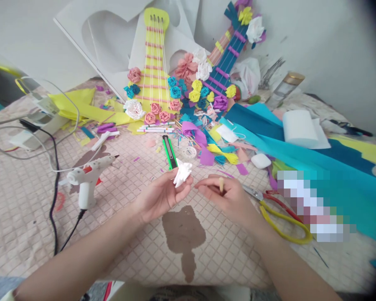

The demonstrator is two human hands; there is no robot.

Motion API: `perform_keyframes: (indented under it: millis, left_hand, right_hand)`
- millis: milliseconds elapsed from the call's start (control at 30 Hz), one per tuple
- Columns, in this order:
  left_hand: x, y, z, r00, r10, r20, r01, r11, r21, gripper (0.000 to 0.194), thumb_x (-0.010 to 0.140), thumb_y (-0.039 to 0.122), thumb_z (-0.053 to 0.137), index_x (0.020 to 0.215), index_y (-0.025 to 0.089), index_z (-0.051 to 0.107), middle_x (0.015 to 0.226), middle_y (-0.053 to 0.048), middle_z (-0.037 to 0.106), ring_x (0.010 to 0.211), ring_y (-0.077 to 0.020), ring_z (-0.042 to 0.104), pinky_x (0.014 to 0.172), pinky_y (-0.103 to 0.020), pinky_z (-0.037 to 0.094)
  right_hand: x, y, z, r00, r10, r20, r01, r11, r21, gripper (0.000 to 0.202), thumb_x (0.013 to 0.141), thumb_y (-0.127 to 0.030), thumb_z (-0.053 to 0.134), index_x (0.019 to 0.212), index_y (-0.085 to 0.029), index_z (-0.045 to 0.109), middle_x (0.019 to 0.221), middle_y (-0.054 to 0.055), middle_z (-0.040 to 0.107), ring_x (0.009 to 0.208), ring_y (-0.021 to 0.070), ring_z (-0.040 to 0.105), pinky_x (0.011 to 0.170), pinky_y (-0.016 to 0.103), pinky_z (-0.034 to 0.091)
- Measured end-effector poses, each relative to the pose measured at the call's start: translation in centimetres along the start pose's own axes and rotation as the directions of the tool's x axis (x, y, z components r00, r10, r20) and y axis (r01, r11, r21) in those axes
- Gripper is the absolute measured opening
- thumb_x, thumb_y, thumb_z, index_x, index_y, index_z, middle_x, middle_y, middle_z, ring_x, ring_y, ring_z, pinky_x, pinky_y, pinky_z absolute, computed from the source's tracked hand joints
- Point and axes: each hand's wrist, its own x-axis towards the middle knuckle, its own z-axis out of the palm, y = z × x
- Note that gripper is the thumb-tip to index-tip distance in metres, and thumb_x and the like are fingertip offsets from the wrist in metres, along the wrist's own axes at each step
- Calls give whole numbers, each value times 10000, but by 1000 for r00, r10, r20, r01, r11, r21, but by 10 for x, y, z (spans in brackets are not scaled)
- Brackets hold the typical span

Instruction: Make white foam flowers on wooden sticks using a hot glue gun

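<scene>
My left hand [163, 194] holds a small white paper flower [183, 172] at its fingertips, palm turned up. Beside it, a short gap away, my right hand [227, 194] is closed with thumb and forefinger together. The end of a thin wooden stick [221, 184] pokes up between its fingers; the rest is hidden. Just behind the flower lies a green box cutter [169, 151]. Red-and-yellow-handled scissors [285, 225] rest by my right wrist, their blades partly hidden. A white hot glue gun [87, 179] stands to the left of my left hand.
A yellow paper guitar [153, 79] and a blue one [227, 62], both with paper flowers, lean at the back. Crepe paper [332, 175], a white paper roll [300, 128] and scraps cover the right. A black cord [54, 196] and a power strip [34, 129] lie left.
</scene>
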Motion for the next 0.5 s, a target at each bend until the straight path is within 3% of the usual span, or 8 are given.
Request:
perform_keyframes:
  millis: [133, 200, 267, 367, 500]
  left_hand:
    - [-1, -1, 0, 1000, -11, 16, 11, 1000, -18, 228, 907, 121, 393, 888, 64, 612, 790, -77, 669, 736, -117, 679, 675, -173, 572]
    - [-1, -1, 0, 1000, -13, 27, 13, 1000, -17, 230, 906, 114, 388, 882, 64, 611, 784, -78, 667, 737, -117, 679, 678, -174, 572]
    - [-2, -2, -1, 999, -16, 35, 16, 1000, -6, 232, 906, 114, 384, 882, 62, 608, 778, -84, 666, 730, -115, 677, 681, -176, 571]
    - [-1, -3, 0, 1000, -8, 21, 8, 1000, 7, 227, 904, 106, 379, 880, 69, 602, 778, -82, 665, 722, -110, 675, 690, -175, 568]
    - [-1, -1, 1, 1000, 16, -26, -15, 1000, 16, 203, 899, 114, 394, 902, 88, 596, 799, -64, 662, 722, -108, 671, 686, -181, 569]
  right_hand:
    - [0, 3, 14, 993, -78, 87, 81, 996, -38, 205, 704, -345, 694, 842, -193, 701, 547, -69, 293, 490, 70, 305, 471, 223, 246]
    - [1, 4, 20, 986, -142, 86, 146, 988, -40, 134, 726, -320, 678, 727, -186, 678, 537, -66, 321, 498, 72, 323, 489, 224, 265]
    - [1, 4, 23, 982, -172, 82, 176, 984, -39, 205, 756, -282, 643, 590, -164, 617, 528, -60, 345, 503, 73, 347, 503, 225, 286]
    - [0, 1, 20, 989, -134, 61, 137, 989, -63, 228, 767, -246, 608, 557, -158, 595, 523, -56, 345, 502, 74, 362, 502, 226, 297]
    - [-1, -2, 4, 997, -36, -64, 34, 999, -22, 130, 763, -288, 599, 723, -185, 666, 511, -59, 317, 481, 79, 325, 459, 224, 269]
